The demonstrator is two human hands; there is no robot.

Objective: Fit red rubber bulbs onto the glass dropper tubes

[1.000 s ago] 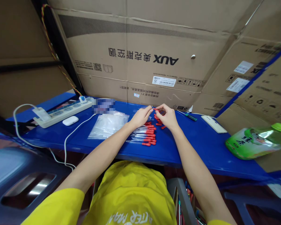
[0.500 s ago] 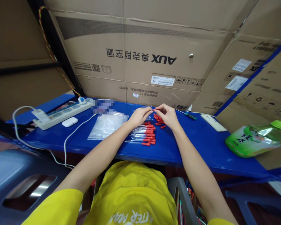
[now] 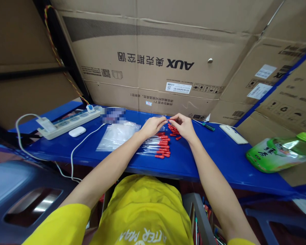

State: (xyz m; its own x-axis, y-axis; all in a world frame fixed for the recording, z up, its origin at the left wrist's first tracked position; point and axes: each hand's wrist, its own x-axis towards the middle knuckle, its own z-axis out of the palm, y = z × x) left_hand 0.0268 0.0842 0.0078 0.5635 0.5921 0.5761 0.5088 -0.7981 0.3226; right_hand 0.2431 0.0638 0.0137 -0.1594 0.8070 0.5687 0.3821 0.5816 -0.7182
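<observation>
Droppers (image 3: pixel 164 147) lie aligned at centre, probably for tidiness; above, your right hand (image 3: pixel 183 126) pinches a red bulb (image 3: pixel 169 120) beside your left hand (image 3: pixel 152 126), whose grip is hidden.

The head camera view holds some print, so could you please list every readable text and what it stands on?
"AUX 奥克斯空调", upside down: cardboard panel.
"师傅您辛苦了!请在搬运时对我温柔些,谢谢您!", upside down, small: same panel.
"25", as seen from here: white label on that panel; its other print is too small.
Perhaps "ALTER MAN", folded and uncertain: yellow shirt.
Green bottle: dark characters, too tilted to read surely.
Side cardboard: too small or blurred.
</observation>
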